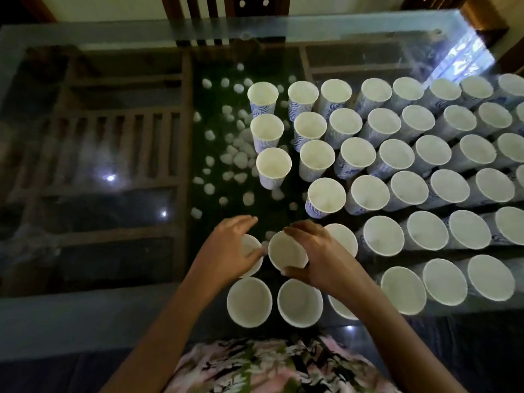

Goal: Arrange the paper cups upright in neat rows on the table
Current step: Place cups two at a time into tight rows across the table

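Observation:
Several white paper cups with blue swirl patterns stand upright in rows (408, 188) across the right half of the glass table (93, 177). My right hand (317, 256) grips the rim of one upright cup (286, 251) near the front edge. My left hand (229, 251) covers and holds the cup beside it (252, 251) on its left. Two more upright cups (249, 302) (300, 302) stand just in front of my hands. Another cup behind my right hand is partly hidden.
Through the glass top, white pebbles (235, 157) lie on a dark green strip, with wooden slats (113, 143) to the left. A wooden chair (209, 7) stands at the far edge. The table's left half holds no cups.

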The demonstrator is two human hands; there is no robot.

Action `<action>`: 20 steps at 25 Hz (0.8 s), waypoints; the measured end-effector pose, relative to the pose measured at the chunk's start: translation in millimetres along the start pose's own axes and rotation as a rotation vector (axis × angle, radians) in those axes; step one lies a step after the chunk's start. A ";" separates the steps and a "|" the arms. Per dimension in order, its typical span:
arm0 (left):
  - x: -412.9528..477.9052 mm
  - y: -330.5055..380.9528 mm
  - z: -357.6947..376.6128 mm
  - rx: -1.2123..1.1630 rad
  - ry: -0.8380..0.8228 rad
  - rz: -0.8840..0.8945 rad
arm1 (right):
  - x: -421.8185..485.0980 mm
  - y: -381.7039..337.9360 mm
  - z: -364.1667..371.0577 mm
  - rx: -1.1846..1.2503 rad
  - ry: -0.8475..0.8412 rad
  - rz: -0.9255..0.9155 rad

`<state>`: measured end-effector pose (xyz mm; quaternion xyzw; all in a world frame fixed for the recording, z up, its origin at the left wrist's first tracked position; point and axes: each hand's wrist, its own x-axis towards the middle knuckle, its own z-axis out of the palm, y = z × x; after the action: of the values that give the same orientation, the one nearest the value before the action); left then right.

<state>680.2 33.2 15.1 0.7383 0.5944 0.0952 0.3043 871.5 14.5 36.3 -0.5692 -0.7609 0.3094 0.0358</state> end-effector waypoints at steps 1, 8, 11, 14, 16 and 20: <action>-10.3 -3.4 3.7 0.024 -0.018 -0.009 | -4.2 -1.0 3.5 -0.011 -0.016 0.004; -37.8 -9.1 10.6 0.027 -0.008 -0.057 | -12.5 -3.4 23.7 0.002 0.100 -0.004; -37.9 -9.3 12.9 0.034 0.000 -0.060 | -11.3 -3.9 25.8 -0.003 0.133 -0.016; -36.0 -6.3 12.3 0.013 0.009 -0.057 | -8.7 -4.6 25.2 0.026 0.148 -0.021; -31.3 -4.7 11.3 -0.007 0.027 -0.053 | -4.3 -4.7 22.8 0.054 0.154 -0.001; -13.8 -4.2 7.6 -0.025 0.071 -0.071 | 12.2 -1.3 18.9 0.118 0.207 0.032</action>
<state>676.8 18.2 9.7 0.7090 0.6293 0.1182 0.2954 858.4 17.1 18.1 -0.6070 -0.7246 0.2935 0.1426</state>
